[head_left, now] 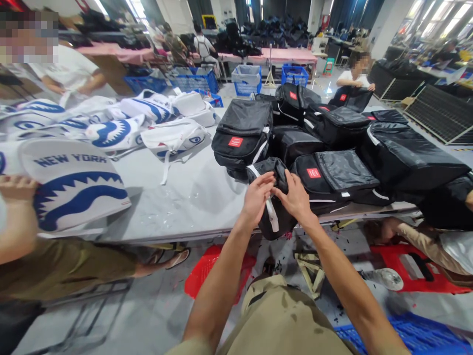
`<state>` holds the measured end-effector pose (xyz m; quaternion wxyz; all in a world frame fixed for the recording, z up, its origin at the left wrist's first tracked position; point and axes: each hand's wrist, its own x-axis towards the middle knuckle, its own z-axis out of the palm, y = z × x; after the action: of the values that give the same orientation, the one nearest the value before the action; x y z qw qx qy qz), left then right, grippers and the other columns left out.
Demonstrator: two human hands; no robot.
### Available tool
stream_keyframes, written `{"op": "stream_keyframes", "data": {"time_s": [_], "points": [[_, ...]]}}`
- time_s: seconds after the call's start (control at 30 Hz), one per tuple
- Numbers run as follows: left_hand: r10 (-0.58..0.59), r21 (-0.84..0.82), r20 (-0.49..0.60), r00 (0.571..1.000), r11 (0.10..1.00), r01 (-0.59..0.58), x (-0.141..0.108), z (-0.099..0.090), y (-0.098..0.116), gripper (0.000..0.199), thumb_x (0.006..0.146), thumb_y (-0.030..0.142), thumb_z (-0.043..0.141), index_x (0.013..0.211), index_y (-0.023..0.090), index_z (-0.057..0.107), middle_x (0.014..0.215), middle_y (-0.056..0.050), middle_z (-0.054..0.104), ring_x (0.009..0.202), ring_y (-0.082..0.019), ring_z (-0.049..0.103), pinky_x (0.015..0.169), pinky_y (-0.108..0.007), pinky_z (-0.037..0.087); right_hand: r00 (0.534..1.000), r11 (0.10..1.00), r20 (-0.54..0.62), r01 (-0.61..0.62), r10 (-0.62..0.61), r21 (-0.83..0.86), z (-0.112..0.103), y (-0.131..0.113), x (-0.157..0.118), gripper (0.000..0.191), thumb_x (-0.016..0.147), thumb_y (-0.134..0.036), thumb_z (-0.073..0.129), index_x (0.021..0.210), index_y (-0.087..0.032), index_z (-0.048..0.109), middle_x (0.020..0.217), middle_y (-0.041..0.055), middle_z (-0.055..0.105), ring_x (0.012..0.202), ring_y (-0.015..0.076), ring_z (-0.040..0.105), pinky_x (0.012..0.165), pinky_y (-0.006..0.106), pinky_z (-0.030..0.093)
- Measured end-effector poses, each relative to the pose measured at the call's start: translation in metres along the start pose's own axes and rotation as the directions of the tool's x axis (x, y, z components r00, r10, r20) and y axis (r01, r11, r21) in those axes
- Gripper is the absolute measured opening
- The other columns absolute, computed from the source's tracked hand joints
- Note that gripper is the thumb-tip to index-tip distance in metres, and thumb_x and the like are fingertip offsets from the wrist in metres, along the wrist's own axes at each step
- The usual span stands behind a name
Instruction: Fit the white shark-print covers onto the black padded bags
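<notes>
Left hand (257, 197) and right hand (296, 198) close together, fingers gripping the top of a black bag (280, 220) with a white strap (272, 215). Bag hangs beneath and between them, at the edge of the white table (185, 202). Filled-out black backpacks (242, 133) just beyond. Behind the table, blue crate (247, 81) with pale lining; contents unclear. Another blue basket (417, 335) lower right, contents unclear.

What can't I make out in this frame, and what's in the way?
All in the head view:
Whether the left hand and right hand pinch the held black bag or only touch it: fingers hide the contact.
Print on the red label: too small.
Full shape of the red plastic item: left forearm covers part.
Rest of the blue basket: cut off by the bottom edge.
</notes>
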<state>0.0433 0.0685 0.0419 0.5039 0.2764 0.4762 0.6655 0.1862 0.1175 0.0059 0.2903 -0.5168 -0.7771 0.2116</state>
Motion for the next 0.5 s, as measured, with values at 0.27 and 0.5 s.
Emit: {"op": "stream_keyframes", "data": {"time_s": [0.27, 0.5], "points": [[0.505, 0.561, -0.196, 0.841, 0.761, -0.326, -0.043, -0.051, -0.042, 0.055, 0.093, 0.040, 0.084, 0.140, 0.021, 0.063, 0.149, -0.014, 0.063, 0.139, -0.025, 0.061, 0.117, -0.040, 0.052, 0.987, 0.969, 0.084, -0.115, 0.137, -0.220, 0.009, -0.022, 0.003, 0.087, 0.112, -0.065, 0.058, 0.183, -0.029, 0.025, 0.141, 0.0146, 0.065, 0.120, 0.0322, 0.072, 0.093, 0.040, 0.058], [0.211, 0.619, -0.007, 0.977, 0.769, -0.162, -0.048, -0.080, -0.074, 0.071, 0.093, 0.051, 0.082, 0.153, 0.021, 0.060, 0.151, -0.015, 0.067, 0.134, -0.029, 0.068, 0.110, -0.043, 0.058, 0.979, 0.959, 0.085, -0.164, 0.188, -0.233, 0.005, -0.013, 0.015, 0.084, 0.112, -0.061, 0.059, 0.183, -0.031, 0.025, 0.141, 0.0133, 0.063, 0.113, 0.0325, 0.074, 0.093, 0.042, 0.058]]}}
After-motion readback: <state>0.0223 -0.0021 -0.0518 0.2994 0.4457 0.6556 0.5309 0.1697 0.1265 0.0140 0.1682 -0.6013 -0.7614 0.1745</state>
